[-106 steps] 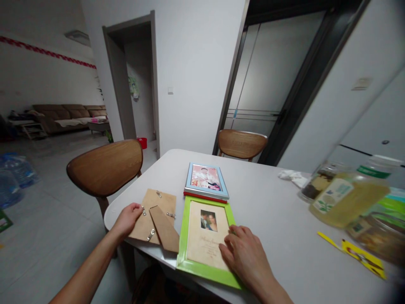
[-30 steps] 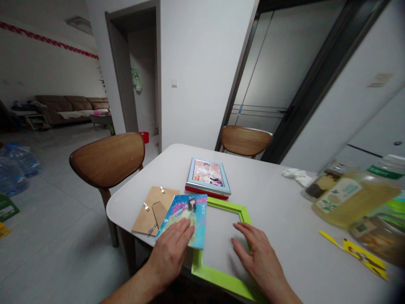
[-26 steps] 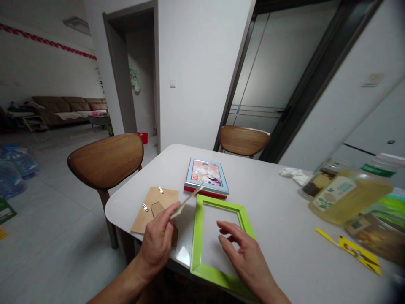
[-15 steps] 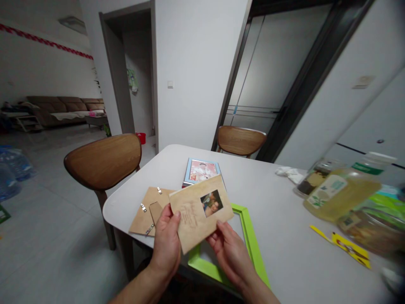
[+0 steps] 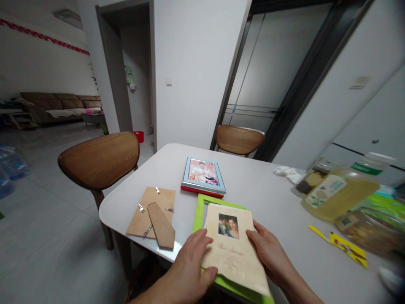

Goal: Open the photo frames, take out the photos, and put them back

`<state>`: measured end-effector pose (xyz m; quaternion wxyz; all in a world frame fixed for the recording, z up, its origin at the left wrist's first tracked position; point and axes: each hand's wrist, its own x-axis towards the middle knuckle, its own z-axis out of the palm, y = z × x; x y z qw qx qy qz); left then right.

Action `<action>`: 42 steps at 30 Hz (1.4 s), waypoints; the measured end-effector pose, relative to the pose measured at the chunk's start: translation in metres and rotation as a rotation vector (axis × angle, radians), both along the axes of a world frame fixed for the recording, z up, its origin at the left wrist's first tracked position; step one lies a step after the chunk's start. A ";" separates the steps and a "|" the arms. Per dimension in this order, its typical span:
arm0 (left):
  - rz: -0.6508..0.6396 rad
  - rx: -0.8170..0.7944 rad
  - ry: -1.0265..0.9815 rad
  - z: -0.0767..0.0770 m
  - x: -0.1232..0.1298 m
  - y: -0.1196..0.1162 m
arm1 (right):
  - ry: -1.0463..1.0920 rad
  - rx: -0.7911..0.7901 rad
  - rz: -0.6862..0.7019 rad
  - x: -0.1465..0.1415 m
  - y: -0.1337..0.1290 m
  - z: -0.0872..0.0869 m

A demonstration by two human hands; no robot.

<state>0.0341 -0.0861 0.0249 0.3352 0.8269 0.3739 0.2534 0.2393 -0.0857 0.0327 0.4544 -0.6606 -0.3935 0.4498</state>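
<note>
A beige printed card (image 5: 236, 261) with a small photo of two people on it lies over a lime-green picture frame (image 5: 198, 215), covering most of its opening. My right hand (image 5: 270, 253) grips the card's right edge, thumb on top and fingers beneath. Along the left edge rests my left hand (image 5: 193, 264), thumb and fingers apart, touching the card. To the left is a brown backing board (image 5: 155, 202) with metal clips and a stand leg (image 5: 162, 230) angled out over its edge.
Behind the green frame, a blue-bordered framed picture (image 5: 204, 173) lies on something red. At the right stand an oil bottle (image 5: 338, 194), a jar (image 5: 313, 177) and a clear container (image 5: 363, 230), near a yellow wrapper (image 5: 348, 249). Wooden chairs (image 5: 101, 158) flank the white table (image 5: 253, 181).
The card has turned upright and moved down and right onto the green frame. My left hand has loosened from its edge; my right hand has shifted to its right side.
</note>
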 end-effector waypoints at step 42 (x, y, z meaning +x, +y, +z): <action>-0.213 0.267 0.355 -0.003 -0.006 -0.009 | -1.355 -0.049 0.111 -0.014 0.016 -0.010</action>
